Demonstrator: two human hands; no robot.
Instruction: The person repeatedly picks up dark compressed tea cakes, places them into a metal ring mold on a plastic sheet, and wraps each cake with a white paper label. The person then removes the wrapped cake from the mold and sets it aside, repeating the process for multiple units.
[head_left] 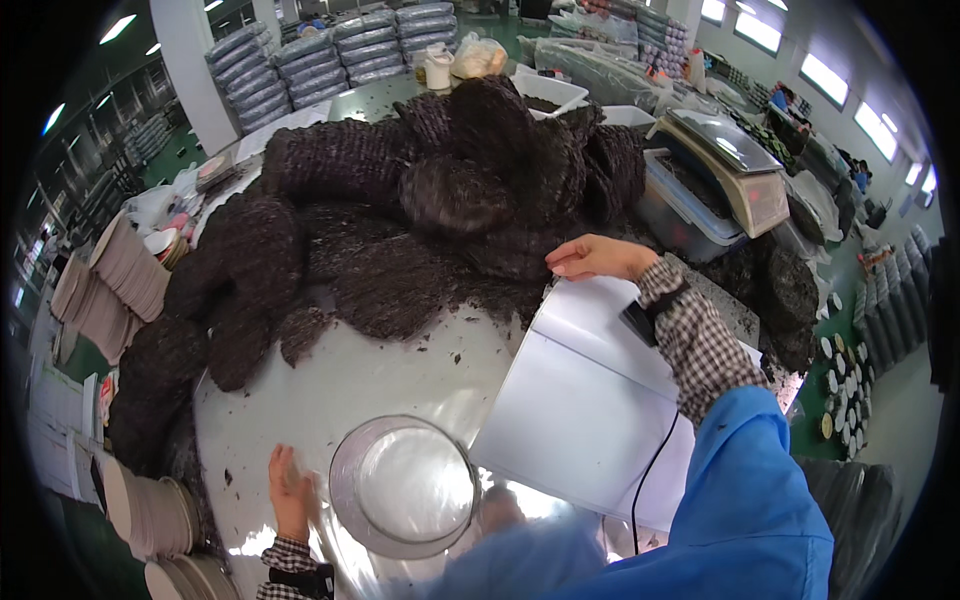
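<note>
A large heap of dark, dried seaweed-like round cakes covers the far half of the metal table. At the heap's front right edge my right hand is stretched out, palm down, fingertips against or just above the dark material; contact is unclear. Beneath that wrist lies a folded white board or sheet. My left hand is at the near left, slightly blurred, its fingers apart and nothing in them. Just right of it stands a shallow round see-through container with a shiny bottom.
Behind the heap's right end are a weighing scale and a plastic tub. A black cable crosses the white sheet. Stacks of pale round discs stand left of the table. A white jug and wrapped bundles are at the back.
</note>
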